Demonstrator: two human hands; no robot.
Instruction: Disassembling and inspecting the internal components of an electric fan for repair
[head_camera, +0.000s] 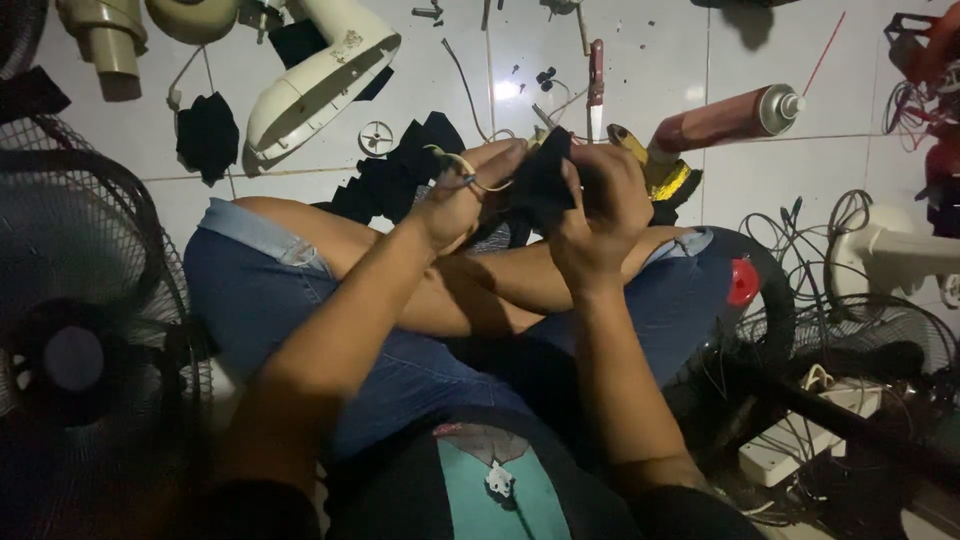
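Left hand (462, 195) pinches a pale wire (470, 172) and right hand (598, 205) grips the black part (545, 185) between both hands above the knees, so I'd reckon keep that wire taut, away from the spray can (725, 118) beyond the right hand.

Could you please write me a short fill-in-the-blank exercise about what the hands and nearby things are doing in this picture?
1. Both hands grip a crumpled piece of ____ cloth.
2. The left hand also pinches a pale ____.
3. On the tiled floor beyond the right hand lies a ____ spray can.

Missing words: black; wire; red
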